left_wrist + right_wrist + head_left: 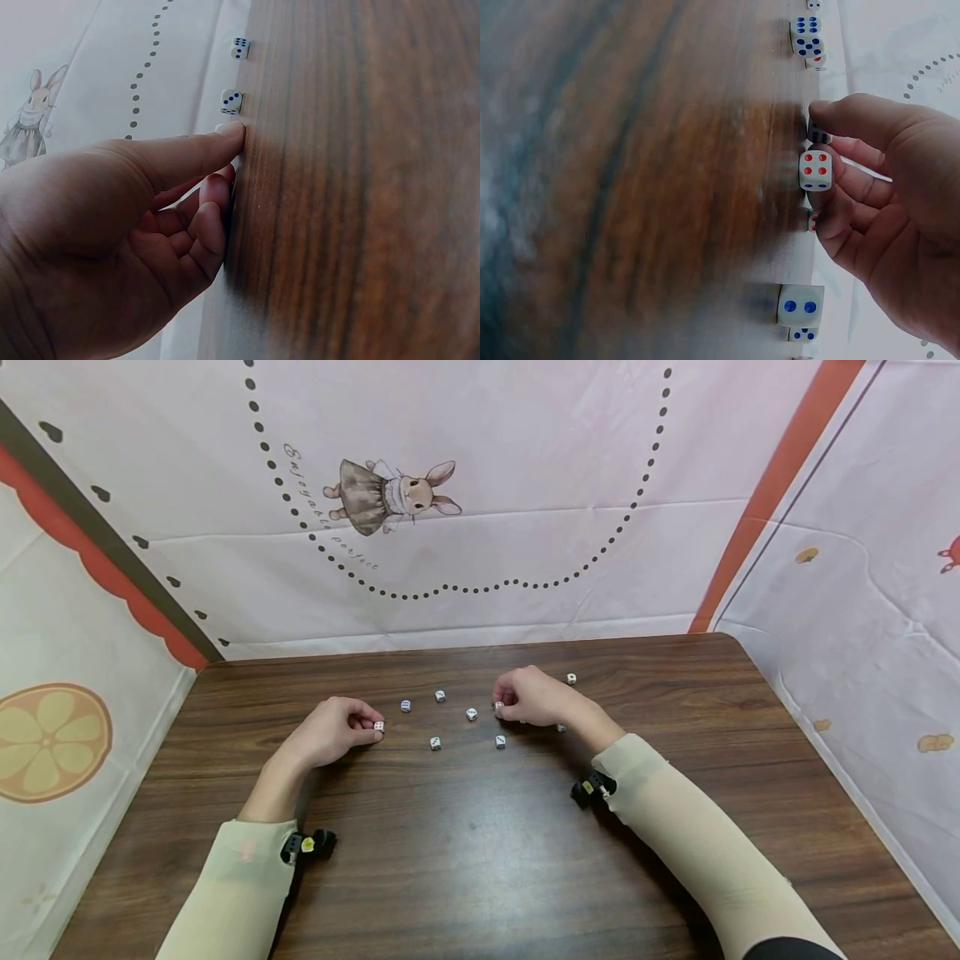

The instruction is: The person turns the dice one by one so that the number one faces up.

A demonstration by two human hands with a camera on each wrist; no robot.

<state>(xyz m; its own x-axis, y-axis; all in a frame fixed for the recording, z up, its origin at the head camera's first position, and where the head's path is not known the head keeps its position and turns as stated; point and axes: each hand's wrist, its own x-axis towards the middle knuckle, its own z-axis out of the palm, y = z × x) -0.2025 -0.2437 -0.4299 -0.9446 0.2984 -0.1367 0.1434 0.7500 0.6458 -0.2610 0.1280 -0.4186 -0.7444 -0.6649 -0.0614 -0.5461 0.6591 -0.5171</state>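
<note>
On the left of the group, my left hand (333, 731) pinches a white die (378, 727) between thumb and fingers at the tabletop. The left wrist view shows this left hand (127, 217), but the thumb hides most of its die. My right hand (536, 697) holds another die (498, 705) between thumb and index finger. In the right wrist view, that die (819, 133) sits shaded between the fingertips of the right hand (900, 180). A die with four red pips (815, 171) stands right by those fingers. Just left of the right hand lies one die (472, 714).
Several loose dice lie about the brown wooden table (465, 843), among them one between the hands (436, 743), one below the right hand (500, 742) and one beyond it (572, 678). A printed cloth (525, 552) hangs behind the table and at both sides.
</note>
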